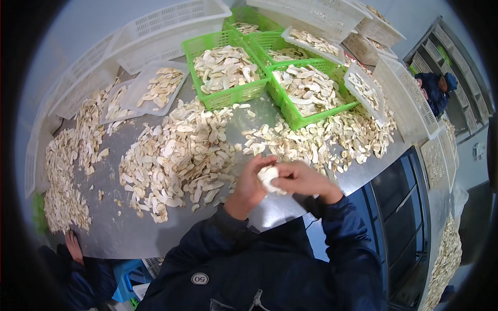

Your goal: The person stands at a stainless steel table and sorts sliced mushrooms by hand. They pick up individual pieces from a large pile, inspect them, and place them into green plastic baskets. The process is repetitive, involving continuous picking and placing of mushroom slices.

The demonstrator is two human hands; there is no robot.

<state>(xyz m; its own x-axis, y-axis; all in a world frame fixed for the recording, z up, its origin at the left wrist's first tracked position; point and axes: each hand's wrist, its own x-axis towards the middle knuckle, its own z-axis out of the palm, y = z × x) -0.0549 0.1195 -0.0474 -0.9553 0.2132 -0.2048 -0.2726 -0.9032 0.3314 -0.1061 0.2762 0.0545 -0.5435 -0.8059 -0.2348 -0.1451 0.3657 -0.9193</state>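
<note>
A few pale dried slices, apparently mushroom, are held between my two hands, above the front edge of the metal table. My left hand cups them from the left with its fingers curled. From the right, my right hand pinches the same slices between thumb and fingers. Just left of my hands rises a large heap of dried slices. Behind them, more loose slices spread in front of a green plastic basket that is filled with slices. How many slices I hold is hidden by my fingers.
A second filled green basket stands at the back, near a white plastic tray. White crates line the rear. Another pile lies far left, where a co-worker's hand rests at the edge. Another person is beyond the right crates.
</note>
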